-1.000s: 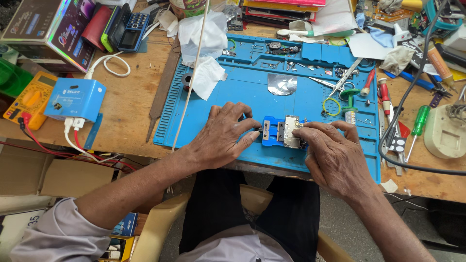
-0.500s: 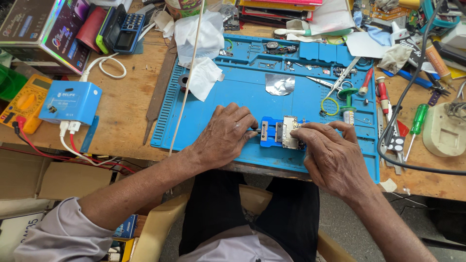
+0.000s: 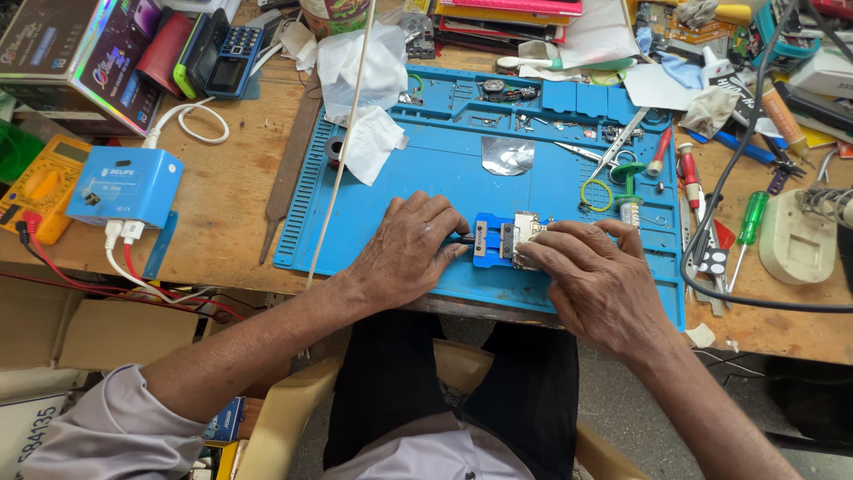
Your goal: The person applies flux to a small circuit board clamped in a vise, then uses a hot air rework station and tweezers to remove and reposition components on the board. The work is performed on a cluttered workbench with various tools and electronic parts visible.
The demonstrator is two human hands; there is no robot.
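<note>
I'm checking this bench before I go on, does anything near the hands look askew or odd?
Nothing near the hands stands out. The blue clamp fixture sits flat on the blue work mat, left hand and right hand at either end. Beyond the mat, crumpled white tissues and tools lie scattered untidily.

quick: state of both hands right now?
Left hand: fingers curled, gripping the left end of the blue clamp.
Right hand: fingers curled on the board in the clamp.

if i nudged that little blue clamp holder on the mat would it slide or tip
The blue clamp holder sits low and flat, so it probably won't tip. The blue mat looks rubbery, so it likely grips rather than slides. Both the left hand and right hand brace it.
</note>
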